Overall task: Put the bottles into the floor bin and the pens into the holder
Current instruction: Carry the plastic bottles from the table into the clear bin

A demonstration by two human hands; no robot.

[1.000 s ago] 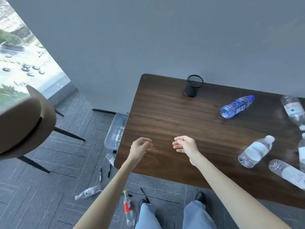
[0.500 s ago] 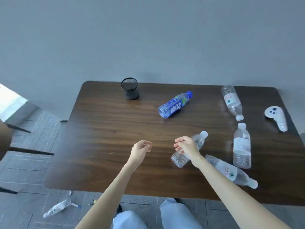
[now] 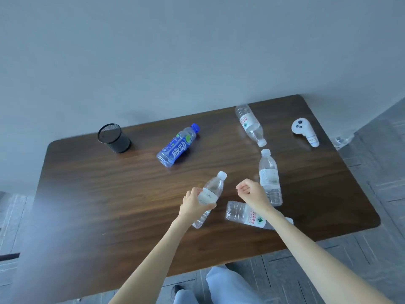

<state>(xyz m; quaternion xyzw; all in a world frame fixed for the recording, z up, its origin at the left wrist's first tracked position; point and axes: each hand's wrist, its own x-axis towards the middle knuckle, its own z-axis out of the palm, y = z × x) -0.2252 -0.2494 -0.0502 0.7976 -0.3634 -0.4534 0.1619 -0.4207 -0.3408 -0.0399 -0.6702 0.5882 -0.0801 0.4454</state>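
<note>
My left hand is closed around a clear bottle with a white label and cap, which lies on the dark wooden table. My right hand hovers just right of it, fingers loosely curled, holding nothing. A second clear bottle lies beside my right hand. A third with a red and green label lies partly under my right forearm. Farther back lie a blue bottle and another clear bottle. The black mesh pen holder stands at the back left. No pens or floor bin are in view.
A white hand controller lies at the table's back right. A grey wall runs directly behind the table. Grey tiled floor shows to the right and below the front edge, where my legs are.
The view has swung right, so the chair and floor on the left are gone. My left hand has reached the white-labelled clear bottle and closed on it. My right hand stays empty.
</note>
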